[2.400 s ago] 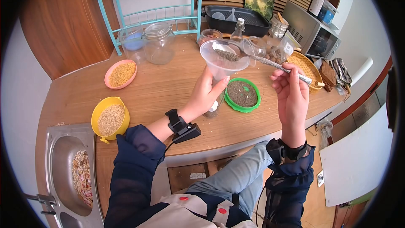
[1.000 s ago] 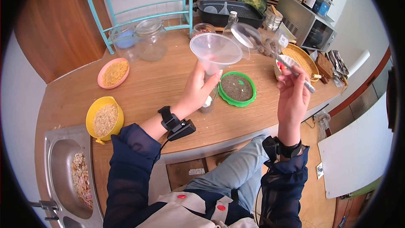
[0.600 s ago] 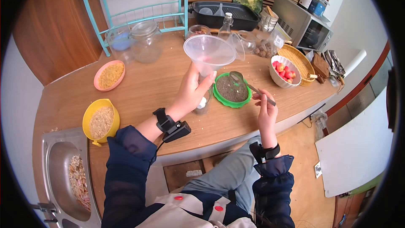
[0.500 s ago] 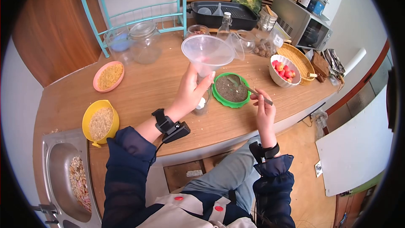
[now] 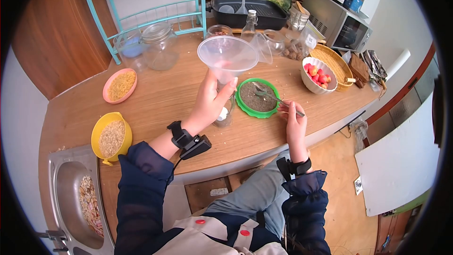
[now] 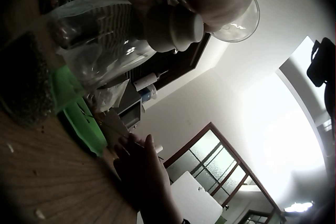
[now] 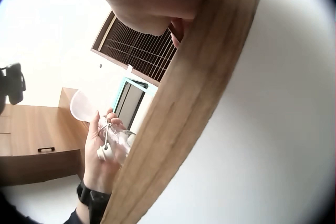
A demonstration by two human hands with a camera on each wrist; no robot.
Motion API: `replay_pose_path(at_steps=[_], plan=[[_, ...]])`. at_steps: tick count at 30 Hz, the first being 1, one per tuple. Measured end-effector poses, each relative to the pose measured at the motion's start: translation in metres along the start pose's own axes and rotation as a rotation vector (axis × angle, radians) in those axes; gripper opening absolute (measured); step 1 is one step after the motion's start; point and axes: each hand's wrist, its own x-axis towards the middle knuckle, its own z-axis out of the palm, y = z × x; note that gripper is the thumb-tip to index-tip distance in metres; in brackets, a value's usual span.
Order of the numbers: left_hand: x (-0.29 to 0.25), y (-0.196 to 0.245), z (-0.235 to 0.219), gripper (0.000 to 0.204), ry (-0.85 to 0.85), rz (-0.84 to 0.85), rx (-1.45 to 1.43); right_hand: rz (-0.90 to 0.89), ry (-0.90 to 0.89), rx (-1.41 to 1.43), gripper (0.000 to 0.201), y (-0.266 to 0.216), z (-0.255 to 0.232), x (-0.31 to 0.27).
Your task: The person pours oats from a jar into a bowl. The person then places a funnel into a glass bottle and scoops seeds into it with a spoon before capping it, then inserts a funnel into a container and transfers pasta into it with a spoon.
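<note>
My left hand (image 5: 207,101) grips a clear plastic funnel (image 5: 228,56) where it meets the neck of a swing-top glass bottle (image 5: 226,116). In the left wrist view the bottle holds dark grains (image 6: 26,79) at its bottom, and its white stopper (image 6: 181,27) hangs beside the neck. The right wrist view shows the funnel (image 7: 81,106) above the hand. My right hand (image 5: 296,125) pinches the handle of a metal spoon (image 5: 281,101), its bowl in the grey-brown grains (image 5: 251,99) of a green dish (image 5: 258,114).
A white bowl of red fruit (image 5: 306,82) and a wicker tray (image 5: 347,71) stand to the right. Left are a pink bowl (image 5: 106,90), a yellow bowl (image 5: 96,137) and a sink (image 5: 59,174). Glass jars (image 5: 160,52) and a black grill pan (image 5: 269,21) stand behind.
The spoon tipped its dark grains into the funnel, which now looks empty. My right hand then came down and left, putting the spoon's bowl into the green dish. My left hand keeps its grip.
</note>
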Motion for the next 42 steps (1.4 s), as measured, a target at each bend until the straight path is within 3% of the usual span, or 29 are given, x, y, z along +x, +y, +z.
replay_pose_path(at_steps=[10,13,15,17,22,28,33,42], plan=[[0.000,0.000,-0.001,0.037,-0.002,-0.008,0.016,-0.032,-0.057,-0.044,0.022,-0.013,0.001,-0.006],[-0.001,0.000,-0.001,0.037,0.001,-0.010,0.005,-0.131,-0.141,-0.185,0.016,-0.018,-0.008,-0.006],[0.000,0.001,0.001,0.037,0.000,-0.009,-0.008,-0.313,-0.277,-0.437,0.014,-0.033,-0.019,-0.009],[0.000,0.005,0.003,0.034,-0.004,-0.022,-0.039,-0.306,-0.252,-0.443,0.013,-0.042,-0.031,-0.011],[0.000,0.006,0.004,0.034,0.003,-0.035,-0.033,-0.216,-0.090,-0.341,0.014,-0.042,-0.040,-0.006],[0.000,0.007,0.003,0.034,0.006,-0.046,-0.011,-0.101,-0.086,-0.207,0.021,-0.021,-0.033,-0.003],[-0.001,-0.002,0.000,0.037,0.018,-0.020,-0.039,0.128,-0.065,0.031,0.025,-0.011,-0.034,-0.003],[0.000,0.006,0.003,0.035,0.013,-0.049,-0.016,0.281,-0.081,0.283,0.025,-0.012,-0.024,0.002]])
